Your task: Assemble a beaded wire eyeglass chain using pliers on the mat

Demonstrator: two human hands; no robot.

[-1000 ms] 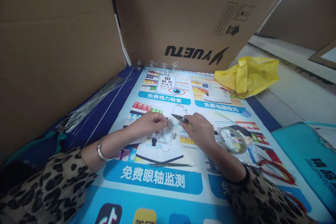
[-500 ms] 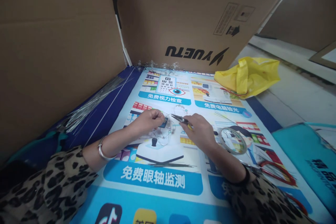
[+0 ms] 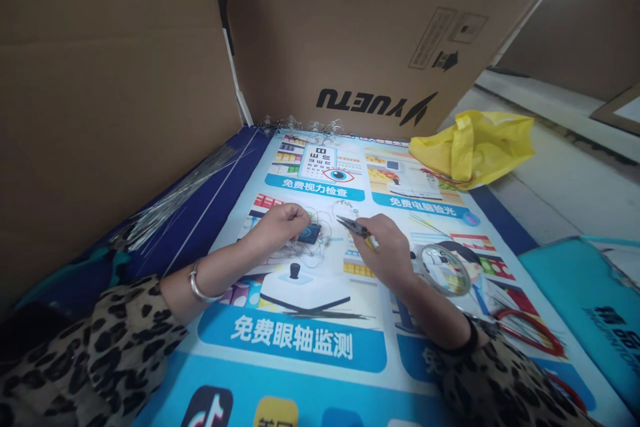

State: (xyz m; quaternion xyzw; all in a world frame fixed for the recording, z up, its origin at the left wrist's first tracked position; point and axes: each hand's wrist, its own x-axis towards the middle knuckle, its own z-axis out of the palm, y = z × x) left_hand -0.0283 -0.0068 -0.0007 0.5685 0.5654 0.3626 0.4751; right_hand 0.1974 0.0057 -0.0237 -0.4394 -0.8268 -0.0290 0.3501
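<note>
My left hand (image 3: 280, 225) is closed in a pinch on a thin wire piece with small beads (image 3: 327, 240). The fine loops of wire spread out to the right of and below its fingertips. My right hand (image 3: 386, 247) is wrapped round a pair of pliers (image 3: 353, 225) with dark pointed jaws and a bit of yellow on the handle. The jaws point left toward the beaded wire and look slightly parted, apart from it. Just beyond the pliers, a small curve of pale beads (image 3: 344, 206) lies on the printed poster (image 3: 300, 387).
Large cardboard (image 3: 350, 27) walls the back and left. Several wire ornaments (image 3: 315, 127) stand along the back edge. A bundle of wires (image 3: 185, 187) lies left. On the right are a clear round coil (image 3: 444, 269), red-handled scissors (image 3: 533, 328), a yellow bag (image 3: 493, 147) and a turquoise bag (image 3: 580, 307).
The pliers' jaws have drawn back to the right, away from the beaded wire. My left hand has shifted slightly left and still pinches the piece.
</note>
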